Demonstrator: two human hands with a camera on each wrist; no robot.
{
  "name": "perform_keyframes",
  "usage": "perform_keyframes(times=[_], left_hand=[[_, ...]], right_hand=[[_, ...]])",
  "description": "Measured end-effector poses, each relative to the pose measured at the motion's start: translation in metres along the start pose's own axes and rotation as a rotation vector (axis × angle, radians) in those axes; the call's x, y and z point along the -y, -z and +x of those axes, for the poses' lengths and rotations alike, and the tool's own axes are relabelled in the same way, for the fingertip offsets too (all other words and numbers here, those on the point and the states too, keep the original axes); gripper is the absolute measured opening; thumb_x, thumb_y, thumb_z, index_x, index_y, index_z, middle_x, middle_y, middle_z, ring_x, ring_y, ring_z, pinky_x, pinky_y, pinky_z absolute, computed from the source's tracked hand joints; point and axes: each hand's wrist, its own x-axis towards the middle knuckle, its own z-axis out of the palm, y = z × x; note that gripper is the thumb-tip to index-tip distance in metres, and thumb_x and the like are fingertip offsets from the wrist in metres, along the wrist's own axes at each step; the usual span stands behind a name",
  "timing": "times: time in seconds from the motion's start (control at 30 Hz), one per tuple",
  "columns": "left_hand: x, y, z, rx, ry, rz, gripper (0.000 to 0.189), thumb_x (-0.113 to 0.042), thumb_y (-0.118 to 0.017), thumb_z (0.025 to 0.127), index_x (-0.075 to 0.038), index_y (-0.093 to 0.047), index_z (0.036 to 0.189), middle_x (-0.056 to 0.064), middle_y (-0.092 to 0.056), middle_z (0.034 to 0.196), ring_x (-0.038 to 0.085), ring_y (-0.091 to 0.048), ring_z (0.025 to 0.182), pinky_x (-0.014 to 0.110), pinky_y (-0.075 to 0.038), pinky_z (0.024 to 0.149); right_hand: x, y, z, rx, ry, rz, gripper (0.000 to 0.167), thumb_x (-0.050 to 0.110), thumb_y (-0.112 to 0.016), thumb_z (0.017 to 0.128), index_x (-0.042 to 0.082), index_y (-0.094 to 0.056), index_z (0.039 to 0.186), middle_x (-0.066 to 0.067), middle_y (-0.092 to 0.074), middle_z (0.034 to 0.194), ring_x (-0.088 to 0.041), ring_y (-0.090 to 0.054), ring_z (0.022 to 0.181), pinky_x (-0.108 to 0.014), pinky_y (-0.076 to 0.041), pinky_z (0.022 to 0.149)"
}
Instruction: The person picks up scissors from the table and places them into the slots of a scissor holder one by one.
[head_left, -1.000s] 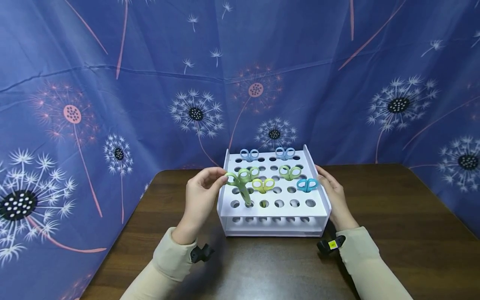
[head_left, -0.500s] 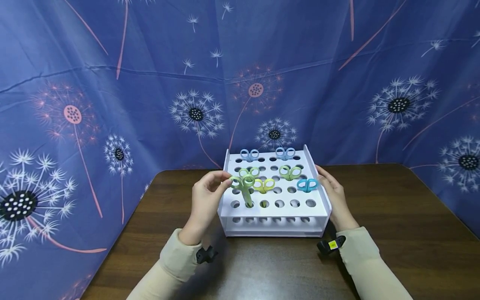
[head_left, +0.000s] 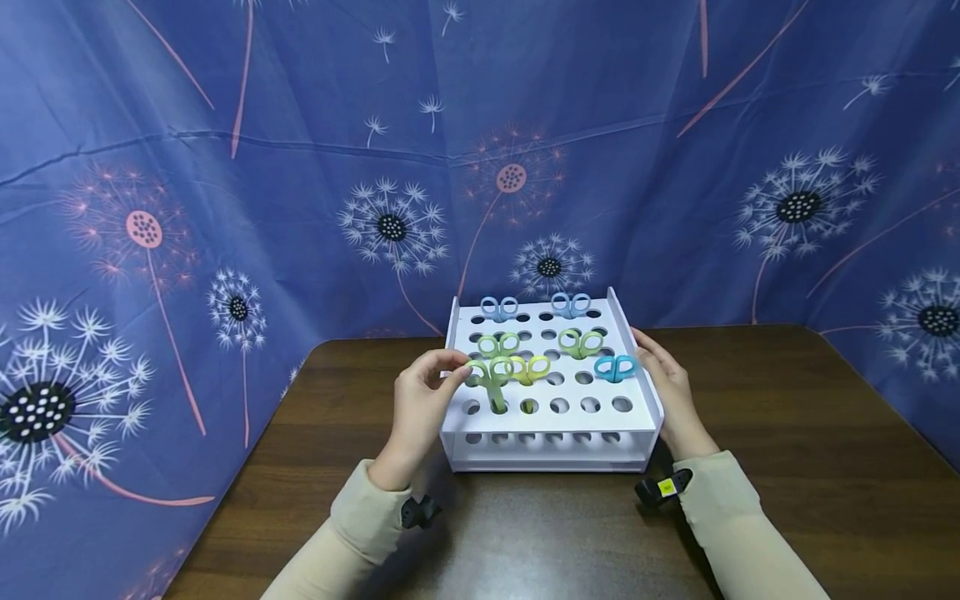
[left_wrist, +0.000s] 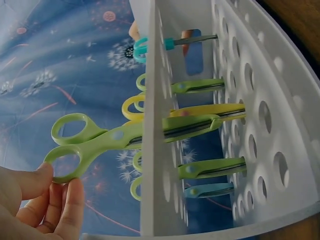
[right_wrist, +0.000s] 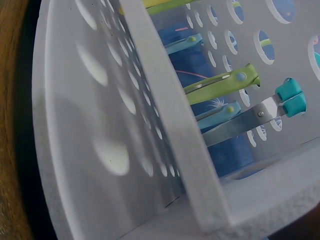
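My left hand pinches one handle loop of light green scissors between thumb and fingers. Their blades pass down through a front-row hole of the white rack, tips close to its lower perforated shelf. My right hand lies along the rack's right side wall, fingers fairly straight against it. Yellow scissors and a second light green pair stand just behind the held pair. Teal scissors stand nearest my right hand; another green pair is left of them.
Two pale blue scissors, one at the back left and one at the back right, stand in the rack's rear row. The rack sits on a brown wooden table. A blue dandelion-print cloth hangs behind it.
My left hand has moved right and slightly down, bringing the green scissors more upright and deeper into the front-row hole. The right hand and rack have hardly moved.
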Motion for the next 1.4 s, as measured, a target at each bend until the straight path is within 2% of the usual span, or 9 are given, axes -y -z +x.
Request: perform_keyframes(times=[0.37, 0.53, 0.87, 1.0, 1.23, 1.4], left_hand=[[0.007, -0.004, -0.003, 0.032, -0.006, 0.064, 0.009, -0.004, -0.073, 0.083, -0.003, -0.073, 0.092, 0.011, -0.072, 0.090, 0.018, -0.065, 0.086, 0.022, -0.054, 0.073], [0.006, -0.005, -0.004, 0.049, -0.004, 0.090, 0.009, -0.007, -0.074, 0.083, -0.007, -0.073, 0.092, 0.007, -0.072, 0.090, 0.018, -0.066, 0.087, 0.021, -0.053, 0.073], [0.007, -0.005, -0.006, 0.059, 0.017, 0.098, 0.009, -0.007, -0.074, 0.083, -0.006, -0.072, 0.092, 0.008, -0.072, 0.093, 0.019, -0.066, 0.088, 0.023, -0.053, 0.074], [0.007, -0.005, -0.007, 0.067, -0.009, 0.123, 0.008, -0.006, -0.074, 0.083, -0.006, -0.072, 0.091, 0.007, -0.071, 0.092, 0.018, -0.066, 0.087, 0.024, -0.054, 0.074], [0.011, -0.007, -0.008, 0.058, -0.104, 0.177, 0.007, -0.004, -0.073, 0.084, -0.005, -0.071, 0.090, 0.006, -0.068, 0.089, 0.018, -0.066, 0.084, 0.028, -0.056, 0.074], [0.012, -0.007, -0.009, 0.048, -0.118, 0.199, 0.007, -0.002, -0.073, 0.083, -0.005, -0.070, 0.088, 0.005, -0.068, 0.087, 0.016, -0.066, 0.083, 0.026, -0.056, 0.074]], right_hand=[[-0.001, 0.000, 0.001, 0.000, 0.015, 0.012, 0.050, 0.034, -0.048, 0.101, 0.017, -0.042, 0.148, -0.003, -0.048, 0.140, 0.002, -0.059, 0.103, -0.013, -0.051, 0.081], [-0.001, -0.001, 0.001, -0.006, 0.038, 0.010, 0.051, 0.033, -0.048, 0.101, 0.013, -0.041, 0.148, -0.002, -0.049, 0.137, 0.003, -0.058, 0.103, -0.012, -0.050, 0.081], [0.000, -0.002, 0.001, -0.008, 0.018, 0.009, 0.051, 0.033, -0.047, 0.102, 0.014, -0.041, 0.148, -0.006, -0.047, 0.141, 0.003, -0.058, 0.103, -0.012, -0.050, 0.082], [0.000, -0.002, 0.001, -0.004, 0.025, 0.016, 0.051, 0.033, -0.047, 0.102, 0.014, -0.040, 0.148, -0.006, -0.047, 0.141, 0.004, -0.058, 0.104, -0.012, -0.050, 0.082], [-0.001, -0.001, 0.001, -0.003, 0.013, 0.016, 0.050, 0.033, -0.046, 0.102, 0.015, -0.040, 0.149, -0.009, -0.043, 0.145, 0.003, -0.058, 0.105, -0.012, -0.050, 0.082], [-0.001, -0.001, 0.001, -0.004, -0.001, 0.015, 0.050, 0.033, -0.046, 0.102, 0.016, -0.040, 0.149, -0.011, -0.041, 0.147, 0.004, -0.058, 0.105, -0.012, -0.050, 0.082]])
